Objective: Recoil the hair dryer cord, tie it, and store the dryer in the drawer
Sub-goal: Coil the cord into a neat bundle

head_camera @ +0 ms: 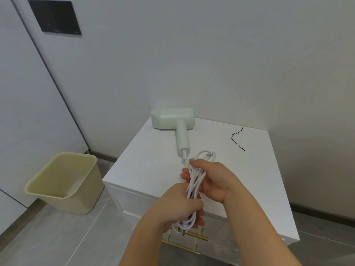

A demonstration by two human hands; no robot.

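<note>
A pale green hair dryer [172, 119] lies on the white cabinet top [153, 166], its handle pointing toward me. Its white cord [195, 180] is gathered into a long bundle of loops above the cabinet's front edge. My left hand [178, 204] grips the lower end of the bundle, where the plug [182, 231] hangs out below my fingers. My right hand [210, 181] holds the upper part of the bundle, fingers curled round it. A thin black twist tie [237, 139] lies loose on the cabinet top, to the right of the dryer. The drawer front [134, 198] is closed.
Gold drawer handles [194, 235] run along the cabinet front below my hands. A beige waste bin [65, 183] stands on the grey floor to the left. White walls close in behind and to the right, with a dark panel [54, 17] high on the left.
</note>
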